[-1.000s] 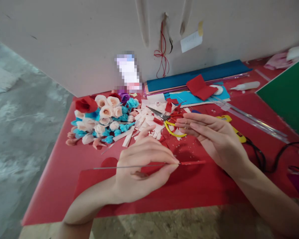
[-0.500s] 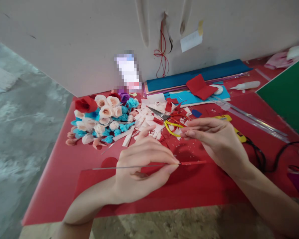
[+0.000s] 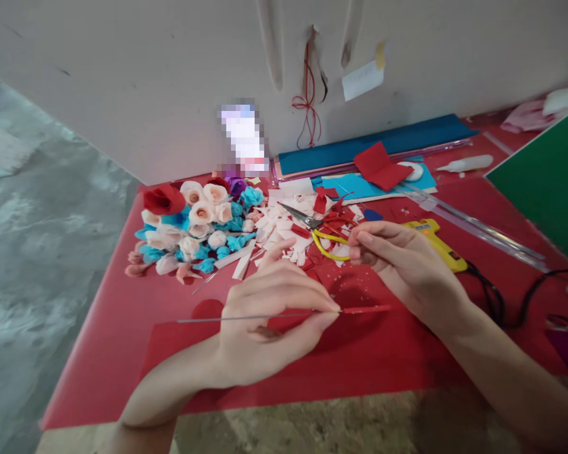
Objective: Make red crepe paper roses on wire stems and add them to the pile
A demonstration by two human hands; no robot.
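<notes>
My left hand [image 3: 274,321] is closed, its thumb and forefinger pinching a thin wire [image 3: 199,320] that runs across the palm. At the wire's right end, a narrow piece of red paper [image 3: 366,309] sticks out past my fingertips. My right hand [image 3: 397,258] is raised to the right of it, fingertips pressed together; whether anything small is between them I cannot make out. Just left of those fingertips, scissors [image 3: 319,230] with yellow handles lie on a heap of white and red paper scraps [image 3: 284,221]. A red sheet [image 3: 284,372] lies beneath both hands.
Paper flowers [image 3: 201,214] in white, blue and red are piled at the left. A yellow glue gun [image 3: 435,243] with a black cord rests beyond my right hand. Blue folded paper [image 3: 373,145], glue sticks [image 3: 483,224] and a white bottle [image 3: 468,164] lie toward the wall.
My right hand has turned slightly, its fingertips shifting a little to the right, and more of the glue gun shows. The left hand and wire have stayed nearly still.
</notes>
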